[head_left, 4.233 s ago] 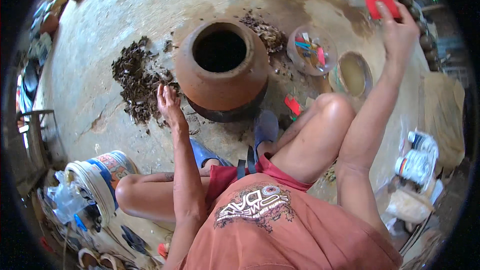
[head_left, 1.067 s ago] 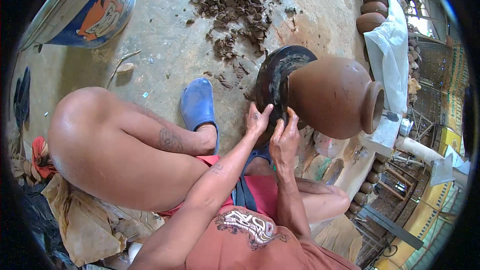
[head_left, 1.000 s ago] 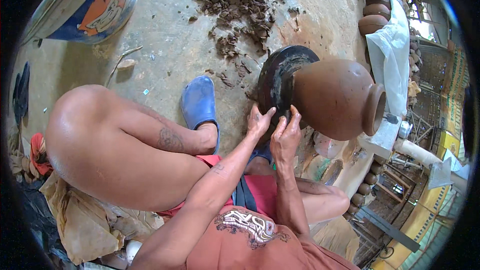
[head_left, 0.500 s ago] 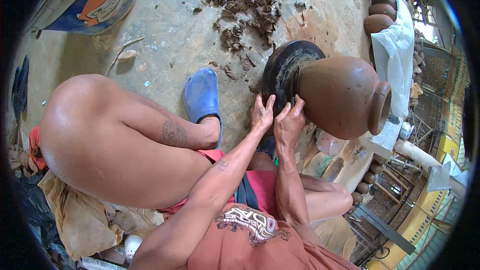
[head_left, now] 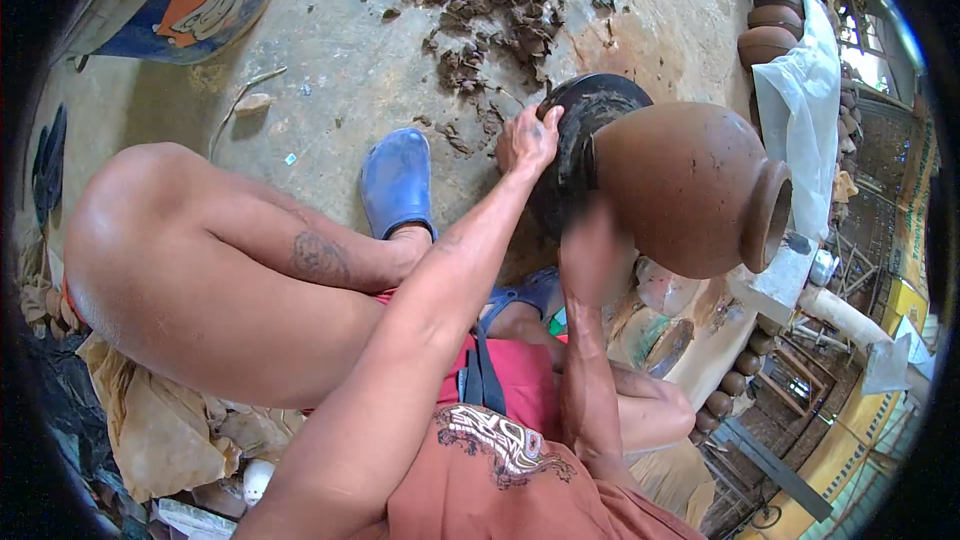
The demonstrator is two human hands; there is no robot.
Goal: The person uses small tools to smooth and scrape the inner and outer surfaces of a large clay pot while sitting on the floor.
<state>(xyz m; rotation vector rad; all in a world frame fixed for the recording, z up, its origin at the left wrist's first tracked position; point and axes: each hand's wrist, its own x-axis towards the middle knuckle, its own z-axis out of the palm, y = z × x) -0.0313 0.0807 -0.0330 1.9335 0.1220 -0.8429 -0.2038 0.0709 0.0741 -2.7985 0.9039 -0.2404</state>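
Note:
A rounded brown clay pot (head_left: 685, 185) has its base against a round black turntable (head_left: 605, 90), and its flared mouth points right in the view. My left hand (head_left: 528, 142) grips the turntable's left edge, its thumb over the upper face and the other fingers partly hidden. Close to the pot's lower wall, where it meets the turntable, is my right hand (head_left: 595, 245). Blur covers its fingers, so I cannot make out whether they hold anything.
Dark clay scraps (head_left: 490, 5) lie heaped on the concrete floor beyond the turntable. A blue bucket (head_left: 190, 15) stands at the far left. More clay pots (head_left: 770, 25) line the right side beside white plastic sheeting (head_left: 800, 110). My foot wears a blue clog (head_left: 397, 180).
My left hand has moved away from me along the turntable's edge and now grips it. My right hand has drawn slightly nearer to me and become blurred. The pot appears shifted slightly right.

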